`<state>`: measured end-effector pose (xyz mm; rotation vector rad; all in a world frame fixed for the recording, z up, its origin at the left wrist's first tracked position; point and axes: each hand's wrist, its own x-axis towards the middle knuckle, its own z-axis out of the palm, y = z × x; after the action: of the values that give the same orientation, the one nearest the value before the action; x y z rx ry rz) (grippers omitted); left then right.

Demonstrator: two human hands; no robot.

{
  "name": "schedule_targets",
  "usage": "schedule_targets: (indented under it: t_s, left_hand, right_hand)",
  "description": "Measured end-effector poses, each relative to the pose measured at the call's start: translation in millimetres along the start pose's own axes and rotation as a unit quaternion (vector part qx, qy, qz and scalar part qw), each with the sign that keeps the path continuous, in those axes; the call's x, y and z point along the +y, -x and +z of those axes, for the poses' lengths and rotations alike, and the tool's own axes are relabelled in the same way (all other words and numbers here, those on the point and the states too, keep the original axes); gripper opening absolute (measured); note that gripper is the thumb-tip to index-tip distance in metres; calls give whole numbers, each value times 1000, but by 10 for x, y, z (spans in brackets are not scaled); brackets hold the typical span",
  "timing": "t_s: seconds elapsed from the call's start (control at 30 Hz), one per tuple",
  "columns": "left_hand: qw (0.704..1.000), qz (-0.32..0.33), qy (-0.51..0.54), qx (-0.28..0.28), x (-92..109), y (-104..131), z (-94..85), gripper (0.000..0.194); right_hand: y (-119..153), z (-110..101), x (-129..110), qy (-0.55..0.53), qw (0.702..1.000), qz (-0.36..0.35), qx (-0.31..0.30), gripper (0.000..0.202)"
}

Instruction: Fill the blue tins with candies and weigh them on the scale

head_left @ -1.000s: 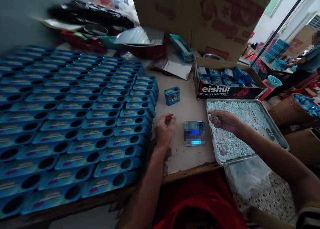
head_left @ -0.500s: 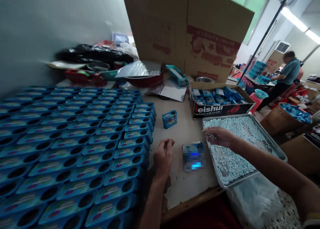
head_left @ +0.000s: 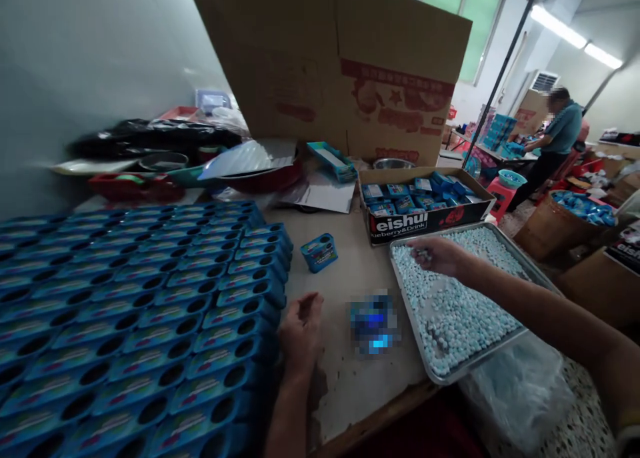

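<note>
My right hand (head_left: 436,255) is over the back left part of a metal tray (head_left: 433,371) spread with small pale blue and white pieces (head_left: 460,311). Its fingers are curled round a few of these pieces. My left hand (head_left: 303,328) rests on the table beside the rows of blue containers (head_left: 210,311); its fingers are bent with gaps between them and hold nothing visible. One blue container (head_left: 319,252) stands apart, beyond my left hand. Between my hands lies a blurred blue item (head_left: 375,323), too pixelated to make out.
Behind the tray sits an open carton (head_left: 425,225) of small blue packs. A large cardboard sheet (head_left: 320,58) rises at the back, with bowls and a black plastic bag (head_left: 155,138) to its left. A person (head_left: 563,128) stands far right.
The whole view has shifted, so most things sit further left. My right hand has moved slightly further over the tray. The fingers of my left hand look a little more apart.
</note>
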<state>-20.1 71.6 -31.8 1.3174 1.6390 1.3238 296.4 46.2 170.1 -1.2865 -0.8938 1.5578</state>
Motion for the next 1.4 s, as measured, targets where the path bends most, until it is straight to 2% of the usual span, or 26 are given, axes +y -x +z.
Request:
schedule_targets:
  t_s: [0.07, 0.13, 0.23, 0.33, 0.43, 0.57, 0.73, 0.93, 1.2, 1.3, 1.4]
  left_hand:
    - [1000, 3, -5, 5, -2, -1, 2, 52]
    - [1000, 9, -9, 1, -8, 2, 10, 51]
    - [1000, 17, -17, -2, -25, 3, 17, 52]
    - [999, 29, -23, 19, -16, 11, 18, 50]
    - [999, 36, -15, 21, 36, 52, 24, 43]
    - [999, 53, 3, 11, 70, 84, 53, 29]
    - [995, 89, 40, 17, 29, 54, 50, 28]
    - [989, 80, 125, -2, 11, 22, 36, 30]
    - [984, 63, 166, -19, 45, 24, 56, 28]
    - [985, 61, 161, -19, 78, 41, 47, 25]
    - [988, 59, 143, -24, 115, 58, 39, 20]
  right_hand:
    - [111, 127, 219, 13, 998, 58, -15, 18]
    - [212, 221, 317, 16, 996, 86, -14, 18]
    - [287, 294, 286, 30, 994, 102, -14, 11]
    - [264, 342, 209, 39, 992, 117, -15, 14]
    - [214, 416, 191, 43, 991, 130, -12, 17]
    - [178, 523, 210, 60, 992, 109, -17, 10]
    - [179, 577, 171, 124, 983, 131, -34, 20]
    - [216, 554, 134, 193, 975, 90, -60, 13]
    - [218, 649, 231, 220, 969, 99, -54, 20]
    - [188, 677, 271, 278, 955, 53, -86, 22]
    - [157, 680, 306, 377, 918, -26, -124, 18]
